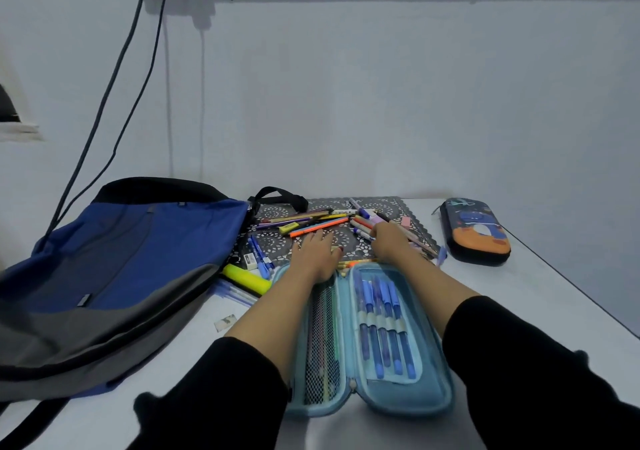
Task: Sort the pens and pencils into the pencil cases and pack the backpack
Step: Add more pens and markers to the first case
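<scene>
Pens and pencils point(318, 227) lie scattered on a patterned mat point(332, 204) on the surface point(526, 297), just beyond the open blue pencil case point(367, 401). The left hand point(317, 252) rests flat there, grip wide; the right hand point(389, 241) curls onto the pile, and what its grip holds cannot be told.

Dim, bluish, even light; soft focus throughout, wide-angle bending at the edges.

Light-blue pencil case point(398, 397) lies opened flat at the near edge of the surface, with blue pens point(382, 325) in elastic loops in its right half and a mesh pocket in the left. Just beyond it loose pens and pencils point(318, 224) lie scattered. A dark closed pencil case point(476, 231) sits far right, and a blue-grey backpack point(114, 259) lies flat at left.
</scene>
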